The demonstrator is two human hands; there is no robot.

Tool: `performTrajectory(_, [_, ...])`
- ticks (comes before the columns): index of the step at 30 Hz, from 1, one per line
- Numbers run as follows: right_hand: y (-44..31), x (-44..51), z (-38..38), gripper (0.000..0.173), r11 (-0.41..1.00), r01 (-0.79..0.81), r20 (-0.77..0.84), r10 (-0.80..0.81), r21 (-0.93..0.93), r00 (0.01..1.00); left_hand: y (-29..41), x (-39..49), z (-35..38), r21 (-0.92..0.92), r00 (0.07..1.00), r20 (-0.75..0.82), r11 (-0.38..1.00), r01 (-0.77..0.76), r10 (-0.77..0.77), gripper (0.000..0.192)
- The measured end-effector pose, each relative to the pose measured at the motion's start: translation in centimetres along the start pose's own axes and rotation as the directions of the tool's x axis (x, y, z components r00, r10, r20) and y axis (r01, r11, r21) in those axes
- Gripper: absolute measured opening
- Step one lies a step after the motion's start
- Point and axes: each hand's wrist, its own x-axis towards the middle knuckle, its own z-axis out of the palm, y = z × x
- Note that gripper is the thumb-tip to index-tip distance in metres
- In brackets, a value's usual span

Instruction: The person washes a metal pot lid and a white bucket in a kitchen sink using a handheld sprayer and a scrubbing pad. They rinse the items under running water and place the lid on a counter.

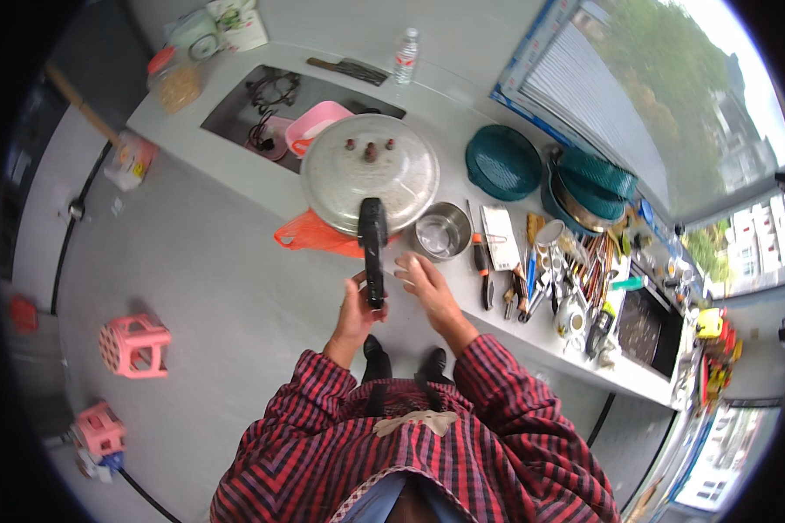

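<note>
A large metal pressure cooker (371, 170) stands on the counter, its lid on and several small valves on top. Its long black handle (373, 261) points towards me over the counter's front edge. My left hand (354, 317) is around the end of this handle, with the fingers partly hidden beneath it. To the right of the handle, my right hand (430, 286) is held in the air, fingers apart and nothing in it. An orange-red plastic bag (317, 236) lies partly under the cooker. Just beyond my right hand sits a small steel pot (442, 231).
Behind the cooker a cutout (229, 121) in the counter holds a pink basin (324, 121). A cleaver (360, 70) and a water bottle (406, 57) are at the back. Teal baskets (504, 162), a knife (486, 291) and piled utensils lie right. A pink stool (137, 346) is on the floor.
</note>
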Motion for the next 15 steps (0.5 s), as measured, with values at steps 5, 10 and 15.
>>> performTrajectory(5, [8.9, -11.1, -15.7, 0.044, 0.993, -0.085, 0.169, 0.098, -0.084, 0.981, -2.0, -6.4, -13.0, 0.356, 0.937, -0.309, 0.895, 0.270, -0.160, 0.056])
performTrajectory(10, [24.8, -35.9, -30.5, 0.048, 0.297, -0.686, -0.607, 0.321, -0.664, 0.727, -3.7, -21.4, -28.5, 0.341, 0.334, -0.934, -0.034, 0.940, -0.124, 0.036])
performTrajectory(15, [36.8, -59.1, -36.8, 0.039, 0.658, -0.746, -0.742, 0.549, 0.101, 0.384, -9.1, -24.9, -27.6, 0.281, 0.403, -0.902, 0.496, 0.822, -0.157, 0.020])
